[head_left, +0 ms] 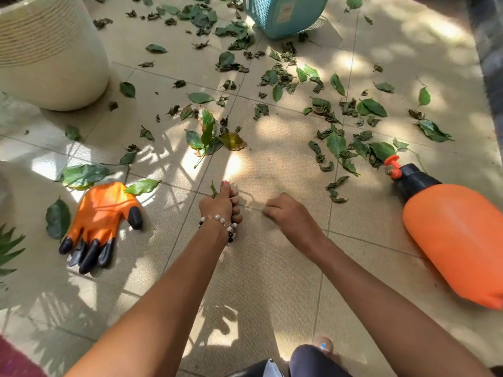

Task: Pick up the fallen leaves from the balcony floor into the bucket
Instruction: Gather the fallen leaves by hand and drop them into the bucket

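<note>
I see bare floor (272,164) open ahead of my hands toward the bucket (285,14) at the far edge. A glove (100,221) blocks the left, a sprayer (446,232) the right, and a pot (49,50) fills the far-left corner.

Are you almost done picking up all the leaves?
Not nearly. The patch of floor right in front of the hands has no leaves on it, so that part looks done. The left hand grips a few green leaves, and the right hand is down on the tiles, fingers curled. Lots of leaves still lie scattered toward the blue bucket.
</note>
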Demonstrator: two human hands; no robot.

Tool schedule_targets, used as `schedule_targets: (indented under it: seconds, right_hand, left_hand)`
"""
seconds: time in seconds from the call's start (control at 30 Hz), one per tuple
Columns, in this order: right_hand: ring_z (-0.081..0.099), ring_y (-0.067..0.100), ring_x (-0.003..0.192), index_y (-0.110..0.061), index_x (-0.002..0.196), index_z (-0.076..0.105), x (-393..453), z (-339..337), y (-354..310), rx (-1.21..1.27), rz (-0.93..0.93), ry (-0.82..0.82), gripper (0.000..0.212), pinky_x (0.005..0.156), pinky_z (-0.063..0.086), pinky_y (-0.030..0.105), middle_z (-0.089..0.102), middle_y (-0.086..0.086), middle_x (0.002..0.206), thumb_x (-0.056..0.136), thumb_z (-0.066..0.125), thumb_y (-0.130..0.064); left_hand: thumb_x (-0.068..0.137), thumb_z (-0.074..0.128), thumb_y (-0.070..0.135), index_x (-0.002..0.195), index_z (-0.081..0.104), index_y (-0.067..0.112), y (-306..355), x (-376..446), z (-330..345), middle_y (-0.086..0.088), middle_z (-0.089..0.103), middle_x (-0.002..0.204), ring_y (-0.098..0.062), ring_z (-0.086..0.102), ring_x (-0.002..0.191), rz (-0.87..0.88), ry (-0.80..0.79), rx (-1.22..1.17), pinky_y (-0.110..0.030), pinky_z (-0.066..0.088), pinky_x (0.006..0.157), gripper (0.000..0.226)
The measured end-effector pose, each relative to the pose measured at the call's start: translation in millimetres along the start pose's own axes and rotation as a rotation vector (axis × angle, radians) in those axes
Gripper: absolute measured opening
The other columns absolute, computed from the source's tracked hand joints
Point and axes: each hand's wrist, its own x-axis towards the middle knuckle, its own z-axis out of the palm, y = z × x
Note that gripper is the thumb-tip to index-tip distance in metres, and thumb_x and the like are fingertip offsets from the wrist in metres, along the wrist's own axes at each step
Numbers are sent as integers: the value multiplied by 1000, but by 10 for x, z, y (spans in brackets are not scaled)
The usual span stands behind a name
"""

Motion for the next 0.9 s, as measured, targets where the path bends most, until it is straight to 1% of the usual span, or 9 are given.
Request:
schedule_targets:
  seconds: [0.07, 0.2, 0.3, 0.4, 0.53, 0.67, 0.73, 0.8, 0.9]
  right_hand:
    - [61, 17, 80, -10, 94, 76, -3, -93, 48, 209, 126, 143, 16, 71, 53, 32, 72, 2, 87, 81, 70, 0]
    - [69, 15, 80, -9, 92, 75, 4, -440, 24, 1163, 740, 369, 22, 67, 56, 23, 74, 3, 86, 80, 69, 8]
    - [69, 17, 80, -8, 89, 73, 26, -540, -138, 1488, 789, 459, 24, 71, 57, 25, 74, 8, 85, 79, 67, 12]
    - [71, 13, 85, -13, 91, 75, 2, -464, -349, 1319, 765, 464, 22, 82, 58, 29, 75, 2, 89, 82, 68, 5]
    - [64, 15, 105, -14, 112, 72, -156, -354, -289, 499, 350, 447, 28, 93, 49, 32, 73, 4, 107, 90, 55, -7]
    - [31, 11, 142, -22, 141, 48, -283, -420, -2, 208, 189, 80, 49, 114, 11, 49, 46, 5, 147, 94, 34, -24]
    - [30, 11, 143, -34, 147, 32, -295, -495, 61, 316, 185, 26, 49, 116, 6, 47, 40, 3, 151, 99, 28, -29]
    - [49, 12, 128, -41, 145, 32, -260, -617, 120, 740, 283, 111, 42, 114, 27, 37, 52, 2, 141, 104, 32, -30]
    - [58, 4, 111, -25, 132, 55, -173, -720, 463, 851, 472, 373, 31, 95, 47, 22, 66, -5, 121, 102, 45, -26]
  left_hand:
    - [98, 55, 35, 72, 61, 7, -31, -9, 18, 0, 50, 50, -7, 37, 31, -12, -19, 13, -14, 31, 33, 38]
    - [97, 55, 39, 73, 61, 5, -84, -47, 103, -1, 53, 49, -9, 40, 33, -65, -78, 75, -15, 33, 34, 41]
    - [97, 51, 48, 77, 62, 5, -126, -176, 246, -7, 59, 60, -14, 48, 41, -102, -191, 183, -19, 41, 41, 49]
    - [85, 52, 68, 93, 69, 5, -193, -309, 447, -12, 72, 82, -25, 69, 75, -187, -253, 213, -35, 57, 77, 65]
    - [92, 43, 65, 100, 66, 3, -214, -405, 658, -15, 72, 102, -25, 66, 93, -417, -328, 21, -31, 49, 79, 66]
    - [95, 36, 62, 141, 44, 6, -205, -446, 754, -15, 51, 141, -31, 50, 129, -440, -344, 41, -38, 37, 108, 73]
    - [97, 38, 58, 140, 47, 10, -249, -461, 830, -11, 58, 134, -32, 57, 121, -329, -318, 55, -36, 47, 93, 64]
    - [97, 47, 52, 119, 59, 6, -288, -438, 945, -11, 70, 101, -28, 70, 81, -200, -210, 89, -32, 55, 66, 53]
    - [98, 51, 45, 73, 54, 7, -213, -399, 1067, -4, 53, 54, -13, 45, 36, -166, -223, 77, -14, 33, 36, 45]
